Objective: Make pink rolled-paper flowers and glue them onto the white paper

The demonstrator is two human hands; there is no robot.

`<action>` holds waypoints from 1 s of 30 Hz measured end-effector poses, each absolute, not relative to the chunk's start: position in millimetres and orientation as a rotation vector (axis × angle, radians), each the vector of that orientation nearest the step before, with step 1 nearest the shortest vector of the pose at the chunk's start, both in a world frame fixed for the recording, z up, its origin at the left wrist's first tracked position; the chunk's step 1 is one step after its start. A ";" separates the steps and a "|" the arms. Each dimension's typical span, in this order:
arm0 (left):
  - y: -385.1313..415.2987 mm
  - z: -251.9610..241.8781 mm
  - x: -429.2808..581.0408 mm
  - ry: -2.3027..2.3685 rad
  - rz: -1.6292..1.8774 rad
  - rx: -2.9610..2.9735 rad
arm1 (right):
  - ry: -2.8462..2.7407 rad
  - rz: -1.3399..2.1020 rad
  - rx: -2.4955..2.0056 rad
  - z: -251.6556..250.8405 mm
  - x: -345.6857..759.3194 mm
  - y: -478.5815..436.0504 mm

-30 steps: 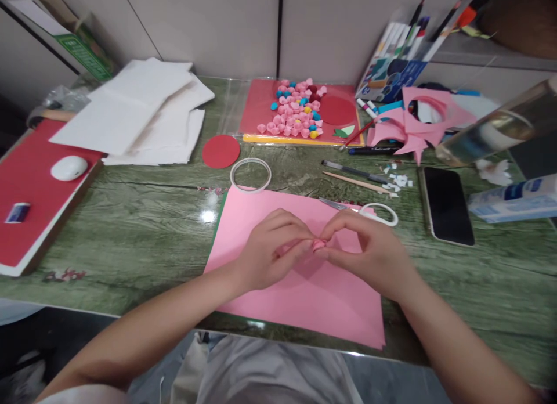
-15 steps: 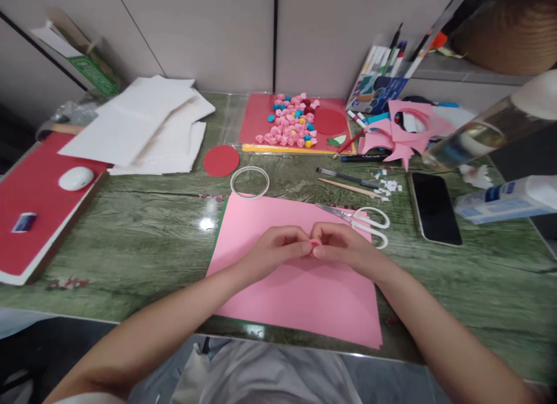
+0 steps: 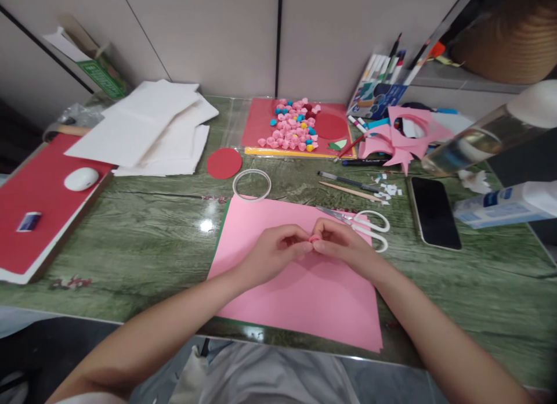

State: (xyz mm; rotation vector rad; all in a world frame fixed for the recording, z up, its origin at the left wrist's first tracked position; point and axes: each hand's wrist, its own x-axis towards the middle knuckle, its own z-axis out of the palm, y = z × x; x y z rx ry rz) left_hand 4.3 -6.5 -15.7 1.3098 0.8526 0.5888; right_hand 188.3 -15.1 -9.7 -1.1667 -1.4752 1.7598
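Between the fingertips of both hands is a small pink paper piece (image 3: 314, 240), curled or rolled; its exact shape is partly hidden by the fingers. My left hand (image 3: 281, 247) pinches it from the left and my right hand (image 3: 342, 241) from the right. Both hands are just above pink paper sheets (image 3: 296, 299), with a green edge showing beneath on the left. White-handled scissors (image 3: 369, 227) lie by my right hand, blades over the paper's top edge. A roll of tape (image 3: 251, 185) touches the paper's upper left. Small pink, blue and yellow paper pieces (image 3: 291, 128) are heaped on a red sheet farther back.
A red paper circle (image 3: 224, 163) and white sheets (image 3: 139, 125) lie to the left, near a mouse (image 3: 81, 179). To the right are a phone (image 3: 435, 212), a pen (image 3: 343, 180), a wooden stick (image 3: 350, 191), pink cutouts (image 3: 391, 138), a bottle (image 3: 487, 137) and a marker box (image 3: 376, 96).
The fingers have shifted slightly around the pink piece, which shows a little differently. The whole view has tilted a bit, so the back items appear slightly lower.
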 end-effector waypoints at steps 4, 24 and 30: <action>-6.9 -14.4 5.5 0.889 0.603 1.337 | -1.471 1.696 -1.203 -11.3 184.5 -15.6; -5.5 -7.6 6.4 0.894 0.635 1.289 | -1.557 1.576 -1.248 -8.5 180.2 -21.8; -6.8 -10.2 7.3 0.967 0.614 1.467 | -1.816 1.283 -1.380 -7.0 177.5 -25.3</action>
